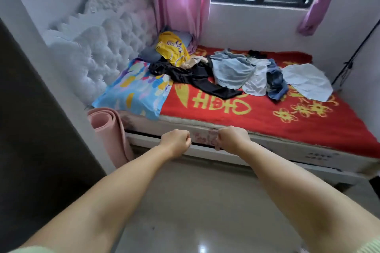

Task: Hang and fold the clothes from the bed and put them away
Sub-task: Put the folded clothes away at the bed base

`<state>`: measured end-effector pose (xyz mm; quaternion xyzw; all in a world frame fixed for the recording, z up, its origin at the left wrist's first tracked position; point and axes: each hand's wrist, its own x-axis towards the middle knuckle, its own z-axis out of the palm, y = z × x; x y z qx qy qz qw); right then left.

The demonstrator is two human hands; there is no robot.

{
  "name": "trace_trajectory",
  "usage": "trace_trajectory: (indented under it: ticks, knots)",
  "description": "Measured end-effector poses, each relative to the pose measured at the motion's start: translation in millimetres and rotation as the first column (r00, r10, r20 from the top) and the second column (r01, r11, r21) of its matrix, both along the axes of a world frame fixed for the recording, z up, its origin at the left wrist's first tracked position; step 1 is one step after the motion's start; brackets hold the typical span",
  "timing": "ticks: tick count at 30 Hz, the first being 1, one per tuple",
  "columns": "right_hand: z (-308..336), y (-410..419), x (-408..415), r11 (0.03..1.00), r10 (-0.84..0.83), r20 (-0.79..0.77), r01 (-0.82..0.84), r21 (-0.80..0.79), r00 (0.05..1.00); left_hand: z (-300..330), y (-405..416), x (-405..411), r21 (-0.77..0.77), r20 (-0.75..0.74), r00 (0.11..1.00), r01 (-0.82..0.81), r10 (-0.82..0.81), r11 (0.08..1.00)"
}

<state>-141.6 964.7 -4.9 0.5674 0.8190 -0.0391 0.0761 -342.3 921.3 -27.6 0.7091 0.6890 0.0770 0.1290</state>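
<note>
2 fists (177,142) (232,138) — clothes (226,72) strewn crosswise

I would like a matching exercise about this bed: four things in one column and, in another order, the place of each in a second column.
Things:
1. yellow jersey
2. patterned pillow
3. pink rolled mat
4. pale blue cloth

Places:
A. standing on the floor beside the bed's head end
B. spread flat at the right end of the clothes pile
C. at the back, near the pink curtain
D. at the near corner of the bed, by the headboard

Pairs: 1-C, 2-D, 3-A, 4-B
</note>
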Motion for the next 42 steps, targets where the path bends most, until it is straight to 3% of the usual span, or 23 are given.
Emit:
trace_trajectory:
  ticks: [6,15,35,42]
  knots:
    - [-4.4,25.5,103.4,0.99,-0.139,-0.043,0.139,0.002,0.989,-9.0,35.0,95.2,-0.071,0.048,0.998,0.033,-0.03,0.997]
    - [-24.6,86.0,121.2,0.989,-0.144,-0.043,0.142,-0.046,0.989,-5.1,111.6,117.7,-0.082,0.028,0.998,0.065,-0.063,0.994]
    - [-21.4,368.9,121.1,0.97,-0.231,-0.043,0.226,-0.091,0.972,-7.3,426.7,112.6,-0.127,-0.005,0.985,0.173,-0.175,0.977]
    - [-44.3,498.5,149.6,0.974,-0.192,0.012,0.192,-0.123,0.981,-37.4,530.6,122.3,-0.194,-0.007,0.999,0.05,-0.053,0.98]
